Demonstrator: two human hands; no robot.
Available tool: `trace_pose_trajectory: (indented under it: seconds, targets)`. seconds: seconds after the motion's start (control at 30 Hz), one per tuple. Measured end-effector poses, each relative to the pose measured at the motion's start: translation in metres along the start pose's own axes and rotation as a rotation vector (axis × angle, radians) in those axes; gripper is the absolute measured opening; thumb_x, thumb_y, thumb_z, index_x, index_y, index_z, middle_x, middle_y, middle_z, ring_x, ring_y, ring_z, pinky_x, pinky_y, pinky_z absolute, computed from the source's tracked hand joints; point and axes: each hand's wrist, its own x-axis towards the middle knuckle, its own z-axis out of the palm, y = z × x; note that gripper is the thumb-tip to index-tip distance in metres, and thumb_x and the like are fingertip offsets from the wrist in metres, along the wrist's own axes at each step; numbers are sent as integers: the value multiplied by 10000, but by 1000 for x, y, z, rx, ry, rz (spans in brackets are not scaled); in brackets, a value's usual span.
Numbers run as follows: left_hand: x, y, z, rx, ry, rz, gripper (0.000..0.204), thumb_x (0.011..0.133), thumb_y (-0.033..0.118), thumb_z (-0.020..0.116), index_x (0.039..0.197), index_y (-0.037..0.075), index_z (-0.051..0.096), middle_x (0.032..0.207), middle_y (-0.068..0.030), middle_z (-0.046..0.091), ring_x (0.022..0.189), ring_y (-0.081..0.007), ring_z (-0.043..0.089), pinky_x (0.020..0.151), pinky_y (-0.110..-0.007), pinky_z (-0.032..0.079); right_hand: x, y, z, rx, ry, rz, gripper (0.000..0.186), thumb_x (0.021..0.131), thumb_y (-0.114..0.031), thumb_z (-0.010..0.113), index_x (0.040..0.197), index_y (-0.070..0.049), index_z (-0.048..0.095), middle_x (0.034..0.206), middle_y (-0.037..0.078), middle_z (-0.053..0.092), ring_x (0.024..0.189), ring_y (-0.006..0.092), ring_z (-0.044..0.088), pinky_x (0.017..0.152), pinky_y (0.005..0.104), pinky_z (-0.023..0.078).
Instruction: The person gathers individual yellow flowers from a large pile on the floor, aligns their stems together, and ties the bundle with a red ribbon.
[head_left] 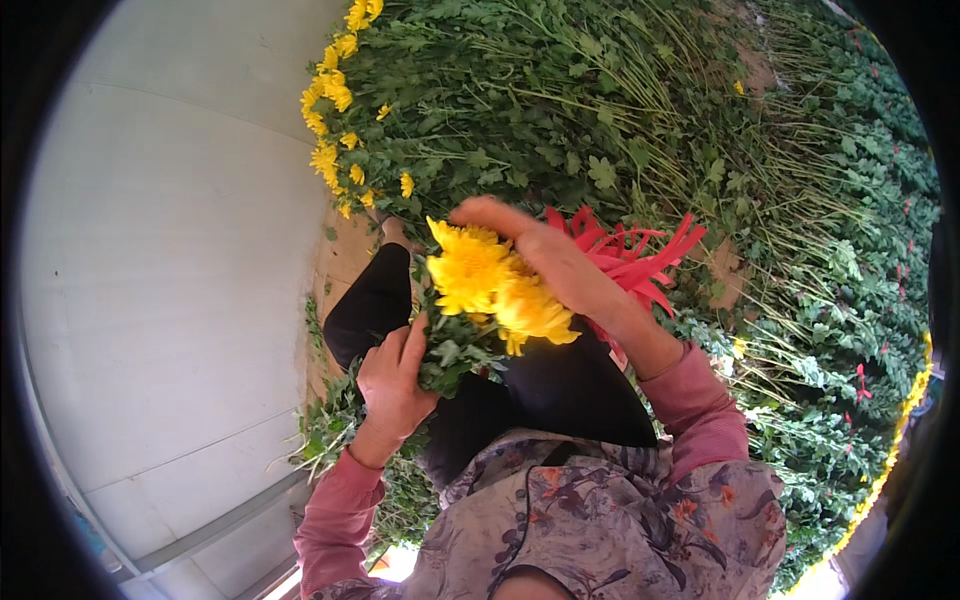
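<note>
My left hand (395, 385) grips the leafy stems of a bunch of yellow chrysanthemums (470, 270), held over my dark-trousered lap. My right hand (525, 245) is curved over the top of the flower heads, fingers closed round them and their tips partly hidden. Just beyond it lies a loose pile of red strips (650, 260), partly behind the hand.
Heaped cut stems with leaves (620, 110) cover the floor ahead and to the right, with yellow heads (330, 90) along their left edge. A pale wall or panel (170, 280) fills the left side. Brown flooring (330, 270) shows beside my knee.
</note>
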Motion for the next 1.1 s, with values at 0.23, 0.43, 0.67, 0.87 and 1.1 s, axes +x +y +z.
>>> trace_pose_trajectory:
  seconds: [0.23, 0.43, 0.67, 0.87, 1.1]
  targets:
    - [-104, -79, 35, -219, 153, -74, 652, 696, 287, 795, 1265, 94, 545, 1146, -131, 632, 1047, -353, 608, 909, -437, 461, -52, 8, 17, 57, 155, 56, 684, 925, -288, 583, 1480, -35, 274, 1489, 146, 363, 1380, 261, 347, 1137, 389, 249]
    - [-98, -57, 25, 65, -5, 72, 666, 669, 333, 821, 1256, 134, 577, 1238, -72, 599, 1152, -325, 562, 1008, -495, 387, -31, 9, 112, -462, -173, -128, 629, 863, -128, 663, 1413, -47, 369, 1383, 118, 468, 1288, 241, 435, 1074, 365, 341]
    - [-123, -62, 29, 30, -90, 222, 667, 672, 338, 807, 1260, 129, 572, 1287, -110, 553, 1205, -373, 504, 1017, -513, 367, -38, 20, 132, -266, -291, 3, 550, 844, -125, 694, 1332, -44, 452, 1285, 87, 536, 1190, 206, 505, 1003, 340, 410]
    - [-51, -18, 3, -428, 167, -191, 685, 667, 177, 796, 1281, 71, 510, 1270, -165, 510, 1004, -355, 618, 828, -414, 511, -38, 25, 122, 41, -464, 349, 483, 829, -123, 720, 1263, -42, 523, 1201, 61, 595, 1106, 176, 566, 942, 318, 469]
    - [-9, 18, -22, -22, 130, -118, 996, 540, 200, 865, 1405, 98, 380, 1472, -234, 259, 1339, -444, 294, 1075, -525, 290, -20, 33, 129, 543, 300, 315, 326, 802, -34, 742, 1106, -26, 624, 1053, 28, 657, 940, 112, 626, 834, 274, 514]
